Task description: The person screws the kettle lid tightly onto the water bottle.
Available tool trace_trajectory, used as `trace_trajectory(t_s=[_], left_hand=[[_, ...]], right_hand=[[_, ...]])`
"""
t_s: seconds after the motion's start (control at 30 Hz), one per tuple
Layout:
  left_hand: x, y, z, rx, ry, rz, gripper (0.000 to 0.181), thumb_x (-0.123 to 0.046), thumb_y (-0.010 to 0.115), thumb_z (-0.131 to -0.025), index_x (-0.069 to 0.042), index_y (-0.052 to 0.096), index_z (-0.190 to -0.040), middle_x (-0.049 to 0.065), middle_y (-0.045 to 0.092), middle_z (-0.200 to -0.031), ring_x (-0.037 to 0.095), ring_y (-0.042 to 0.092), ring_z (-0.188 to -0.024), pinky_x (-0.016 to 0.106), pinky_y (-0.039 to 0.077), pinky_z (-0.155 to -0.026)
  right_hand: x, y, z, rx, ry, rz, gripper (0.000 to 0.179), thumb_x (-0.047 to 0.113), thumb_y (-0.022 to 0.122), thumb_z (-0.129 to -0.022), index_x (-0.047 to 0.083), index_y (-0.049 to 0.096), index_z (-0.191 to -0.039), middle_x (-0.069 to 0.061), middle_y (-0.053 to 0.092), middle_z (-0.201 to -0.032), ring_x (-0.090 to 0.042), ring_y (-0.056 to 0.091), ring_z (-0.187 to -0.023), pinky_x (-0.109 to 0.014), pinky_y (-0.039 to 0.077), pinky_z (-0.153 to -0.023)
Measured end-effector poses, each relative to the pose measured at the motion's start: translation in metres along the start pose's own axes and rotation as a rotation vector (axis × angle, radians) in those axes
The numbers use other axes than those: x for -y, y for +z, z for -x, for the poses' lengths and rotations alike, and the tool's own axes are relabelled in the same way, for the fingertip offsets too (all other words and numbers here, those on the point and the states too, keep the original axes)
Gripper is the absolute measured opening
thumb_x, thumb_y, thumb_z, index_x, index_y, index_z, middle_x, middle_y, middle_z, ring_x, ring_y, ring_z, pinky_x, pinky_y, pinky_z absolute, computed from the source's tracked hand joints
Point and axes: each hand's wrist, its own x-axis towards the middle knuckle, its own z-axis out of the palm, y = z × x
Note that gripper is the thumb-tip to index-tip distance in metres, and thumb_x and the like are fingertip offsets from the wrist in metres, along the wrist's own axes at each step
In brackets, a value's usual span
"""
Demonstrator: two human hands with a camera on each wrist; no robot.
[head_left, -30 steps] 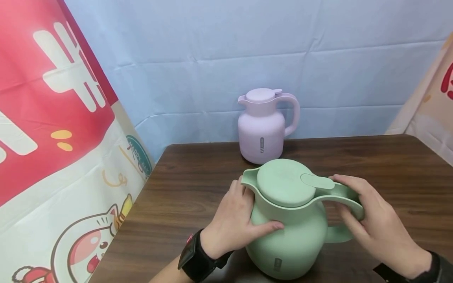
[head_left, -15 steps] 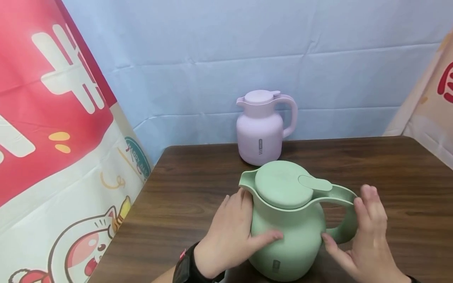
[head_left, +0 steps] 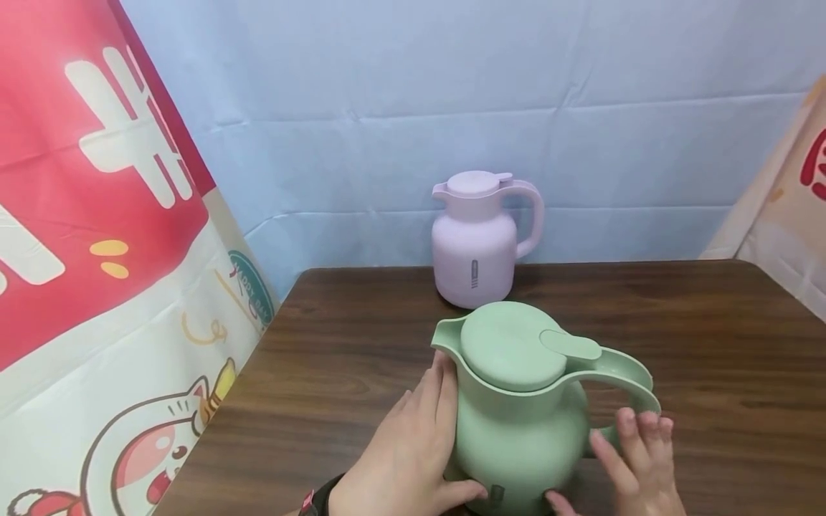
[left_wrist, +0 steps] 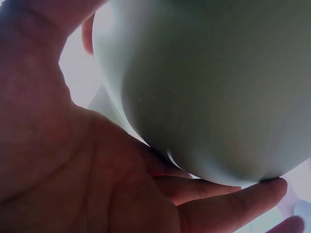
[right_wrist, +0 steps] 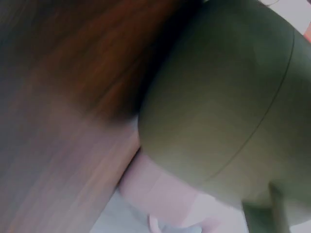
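Note:
A light green thermos jug (head_left: 516, 423) stands at the front of the table, its spout to the left and its handle (head_left: 619, 373) to the right. My left hand (head_left: 409, 437) rests along its left side with straight fingers, the thumb low on the front. The left wrist view shows fingertips (left_wrist: 274, 187) touching the curved body (left_wrist: 218, 97). My right hand (head_left: 635, 459) is spread beside the lower right of the jug, fingers overlapping the handle and thumb near the base. The right wrist view is filled by the jug's body (right_wrist: 218, 107); the right hand is hidden there.
A lilac thermos jug (head_left: 474, 247) stands upright behind the green one, near the far edge of the dark wooden table (head_left: 348, 337). A light blue cloth (head_left: 361, 165) hangs behind the table, and a printed cloth (head_left: 148, 322) hangs on the left.
My right hand has let go of the handle and come down to the jug's lower right side. My left hand has slid lower on the body, its thumb now near the base.

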Motion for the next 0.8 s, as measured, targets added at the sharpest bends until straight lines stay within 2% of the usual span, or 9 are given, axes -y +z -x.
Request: trace_trajectory(t_s=[0.1,0.27,0.37,0.5,0.67,0.8], left_hand=[[0.000,0.001,-0.001,-0.003,-0.002,-0.038,0.131,-0.064,0.076,-0.064,0.010,0.007,-0.147,0.025,0.020,-0.151,0.027,0.043,-0.128,0.041,0.045,-0.093],[0.000,0.007,-0.004,-0.027,0.027,-0.053,0.132,-0.068,0.073,-0.064,0.010,0.007,-0.147,0.026,0.020,-0.151,0.027,0.043,-0.128,0.039,0.046,-0.092],[0.000,0.012,-0.006,-0.047,0.045,-0.053,0.133,-0.070,0.072,-0.065,0.009,0.003,-0.147,0.026,0.018,-0.151,0.026,0.041,-0.130,0.037,0.046,-0.092],[-0.002,0.018,-0.010,-0.054,0.055,-0.044,0.131,-0.069,0.068,-0.069,0.010,-0.001,-0.147,0.028,0.012,-0.152,0.028,0.035,-0.134,0.036,0.044,-0.094],[-0.006,0.029,-0.016,-0.037,0.020,-0.062,0.124,-0.068,0.062,-0.075,0.008,-0.005,-0.147,0.027,0.003,-0.153,0.033,0.027,-0.138,0.047,0.040,-0.098],[-0.009,0.039,-0.022,-0.041,0.008,-0.144,0.116,-0.067,0.055,-0.082,0.006,-0.008,-0.147,0.023,-0.002,-0.155,0.033,0.014,-0.142,0.055,0.036,-0.099]], right_hand=[[0.008,0.003,0.003,0.035,-0.021,0.052,0.057,0.038,0.052,-0.092,-0.006,0.051,-0.128,-0.024,0.043,-0.139,-0.030,0.032,-0.136,-0.039,0.013,-0.113],[0.025,-0.009,0.020,0.220,0.110,0.106,0.063,0.051,0.050,-0.093,-0.002,0.055,-0.127,-0.024,0.046,-0.137,-0.032,0.035,-0.134,-0.044,0.017,-0.112],[0.028,-0.012,0.025,0.281,0.153,0.118,0.065,0.053,0.050,-0.092,-0.001,0.055,-0.128,-0.025,0.047,-0.135,-0.033,0.036,-0.134,-0.046,0.017,-0.112],[0.026,-0.014,0.027,0.317,0.172,0.148,0.067,0.055,0.050,-0.092,-0.001,0.053,-0.129,-0.026,0.048,-0.133,-0.035,0.036,-0.133,-0.050,0.017,-0.111],[0.020,-0.021,0.028,0.429,0.235,0.167,0.078,0.061,0.046,-0.090,-0.003,0.045,-0.135,-0.027,0.040,-0.138,-0.035,0.028,-0.137,-0.051,0.011,-0.111],[0.010,-0.021,0.028,0.433,0.233,0.171,0.080,0.061,0.046,-0.090,-0.005,0.043,-0.135,-0.027,0.038,-0.139,-0.036,0.027,-0.137,-0.050,0.009,-0.112]])
